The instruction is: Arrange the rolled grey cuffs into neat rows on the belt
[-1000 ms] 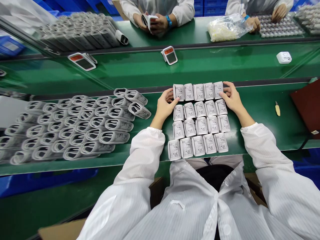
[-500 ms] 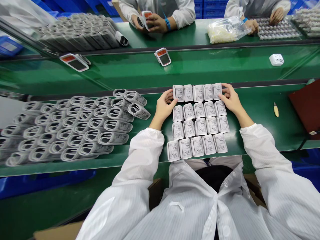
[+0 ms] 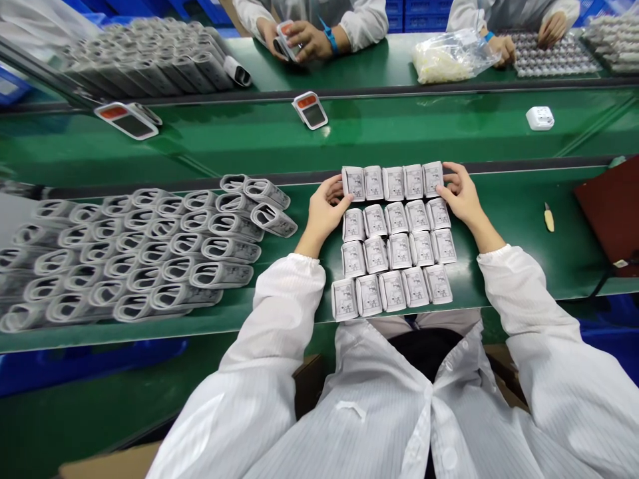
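Note:
Several folded grey-white cuffs with printed drawings stand in rows on the green table (image 3: pixel 504 279) in front of me. My left hand (image 3: pixel 325 207) grips the left end of the far row of cuffs (image 3: pixel 393 183), its thumb on the near side and its fingers behind. At the right end of that same row, my right hand (image 3: pixel 461 193) presses in with thumb and bent fingers. Nearer rows (image 3: pixel 397 253) lie between my forearms, touched by neither hand. To the left, a large group of rolled cuffs (image 3: pixel 144 246) shows its looped ends.
Past a dark rail runs a green belt (image 3: pixel 399 133) with devices (image 3: pixel 310 110) (image 3: pixel 128 120) and a white plug-like piece (image 3: pixel 540 118). Beyond are two people's hands, a bag (image 3: pixel 449 58) and stacked cuffs (image 3: pixel 150 60). A small yellow-handled tool (image 3: pixel 549 218) and brown board (image 3: pixel 612 209) are right.
The devices and white piece on the belt have shifted left in view. Both hands stay at the ends of the far row. The person opposite has tilted the device being held.

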A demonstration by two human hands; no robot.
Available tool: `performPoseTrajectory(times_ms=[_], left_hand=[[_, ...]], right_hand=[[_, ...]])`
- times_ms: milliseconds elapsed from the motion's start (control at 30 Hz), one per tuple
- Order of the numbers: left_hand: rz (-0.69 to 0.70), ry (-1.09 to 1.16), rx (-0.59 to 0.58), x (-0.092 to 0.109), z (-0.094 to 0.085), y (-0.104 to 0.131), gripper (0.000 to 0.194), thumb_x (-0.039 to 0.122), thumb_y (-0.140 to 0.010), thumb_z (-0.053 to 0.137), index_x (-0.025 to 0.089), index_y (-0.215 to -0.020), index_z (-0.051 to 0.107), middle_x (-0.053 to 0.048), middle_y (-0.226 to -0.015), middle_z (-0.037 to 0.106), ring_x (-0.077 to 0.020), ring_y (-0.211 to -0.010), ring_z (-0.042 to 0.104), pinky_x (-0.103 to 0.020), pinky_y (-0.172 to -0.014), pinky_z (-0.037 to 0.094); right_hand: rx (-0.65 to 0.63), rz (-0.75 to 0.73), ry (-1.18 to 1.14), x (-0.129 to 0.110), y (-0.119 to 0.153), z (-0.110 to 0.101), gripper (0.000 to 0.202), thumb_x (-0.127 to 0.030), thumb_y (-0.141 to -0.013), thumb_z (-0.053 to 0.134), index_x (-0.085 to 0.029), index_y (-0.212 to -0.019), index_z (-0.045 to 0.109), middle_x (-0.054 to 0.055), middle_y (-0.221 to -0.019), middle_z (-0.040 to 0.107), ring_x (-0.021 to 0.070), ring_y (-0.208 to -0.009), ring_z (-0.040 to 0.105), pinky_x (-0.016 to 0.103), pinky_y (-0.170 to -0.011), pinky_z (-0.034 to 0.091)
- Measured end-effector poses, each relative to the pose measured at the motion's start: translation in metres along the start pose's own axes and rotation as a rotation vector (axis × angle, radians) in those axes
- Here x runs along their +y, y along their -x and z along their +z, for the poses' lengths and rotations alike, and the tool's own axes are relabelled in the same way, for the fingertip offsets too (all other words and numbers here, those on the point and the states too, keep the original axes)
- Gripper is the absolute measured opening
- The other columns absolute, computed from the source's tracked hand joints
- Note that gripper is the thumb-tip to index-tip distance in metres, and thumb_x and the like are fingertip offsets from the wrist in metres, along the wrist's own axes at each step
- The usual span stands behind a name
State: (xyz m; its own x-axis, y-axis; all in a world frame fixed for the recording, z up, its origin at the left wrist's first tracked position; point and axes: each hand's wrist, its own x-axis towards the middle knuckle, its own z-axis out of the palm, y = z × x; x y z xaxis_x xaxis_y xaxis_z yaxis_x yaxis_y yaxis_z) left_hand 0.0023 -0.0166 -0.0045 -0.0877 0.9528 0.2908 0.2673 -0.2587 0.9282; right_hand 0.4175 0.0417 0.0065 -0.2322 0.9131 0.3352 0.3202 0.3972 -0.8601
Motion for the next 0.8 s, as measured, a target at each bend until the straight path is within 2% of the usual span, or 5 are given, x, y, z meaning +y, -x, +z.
performPoseTrajectory(times_ms=[200, 400, 600, 700, 800], left_hand=[[0.004, 0.003, 0.009, 0.0020, 0.0001, 0.0008, 0.077, 0.056, -0.083, 0.094, 0.023, -0.148, 0.068, -0.016, -0.138, 0.084, -0.0313, -0.119, 0.085, -0.045, -0.106, 0.071], [0.014, 0.011, -0.003, 0.0009, -0.0005, 0.0008, 0.075, 0.055, -0.085, 0.093, 0.023, -0.148, 0.068, -0.015, -0.137, 0.084, -0.0317, -0.122, 0.085, -0.047, -0.109, 0.070], [0.001, 0.008, 0.017, 0.0013, -0.0002, 0.0012, 0.079, 0.060, -0.082, 0.095, 0.022, -0.147, 0.069, -0.016, -0.136, 0.085, -0.0312, -0.118, 0.086, -0.045, -0.106, 0.071], [0.014, 0.018, 0.019, 0.0009, -0.0001, 0.0015, 0.077, 0.057, -0.083, 0.095, 0.022, -0.146, 0.070, -0.016, -0.135, 0.085, -0.0310, -0.117, 0.086, -0.045, -0.105, 0.072], [0.015, 0.021, 0.013, -0.0008, -0.0002, 0.0014, 0.074, 0.053, -0.085, 0.094, 0.022, -0.148, 0.070, -0.016, -0.135, 0.084, -0.0319, -0.120, 0.085, -0.048, -0.108, 0.071]], right_hand=[[0.006, 0.004, -0.009, -0.0014, -0.0002, -0.0015, 0.101, -0.103, -0.084, 0.073, -0.033, -0.155, 0.057, 0.012, -0.130, 0.076, 0.0160, -0.062, 0.056, 0.044, -0.064, 0.062], [-0.027, 0.012, 0.007, -0.0019, 0.0004, -0.0019, 0.099, -0.103, -0.087, 0.070, -0.035, -0.157, 0.055, 0.010, -0.129, 0.074, 0.0181, -0.066, 0.055, 0.041, -0.064, 0.056], [-0.002, 0.027, -0.024, -0.0045, 0.0013, -0.0007, 0.097, -0.102, -0.084, 0.074, -0.034, -0.151, 0.058, 0.008, -0.126, 0.076, 0.0160, -0.062, 0.051, 0.040, -0.062, 0.055], [-0.011, 0.029, -0.032, -0.0065, 0.0017, 0.0002, 0.097, -0.103, -0.085, 0.073, -0.035, -0.152, 0.057, 0.009, -0.127, 0.077, 0.0179, -0.064, 0.056, 0.042, -0.063, 0.059], [-0.015, 0.001, -0.034, -0.0089, 0.0018, 0.0010, 0.098, -0.104, -0.085, 0.070, -0.035, -0.154, 0.056, 0.010, -0.130, 0.077, 0.0235, -0.078, 0.068, 0.046, -0.070, 0.066]])
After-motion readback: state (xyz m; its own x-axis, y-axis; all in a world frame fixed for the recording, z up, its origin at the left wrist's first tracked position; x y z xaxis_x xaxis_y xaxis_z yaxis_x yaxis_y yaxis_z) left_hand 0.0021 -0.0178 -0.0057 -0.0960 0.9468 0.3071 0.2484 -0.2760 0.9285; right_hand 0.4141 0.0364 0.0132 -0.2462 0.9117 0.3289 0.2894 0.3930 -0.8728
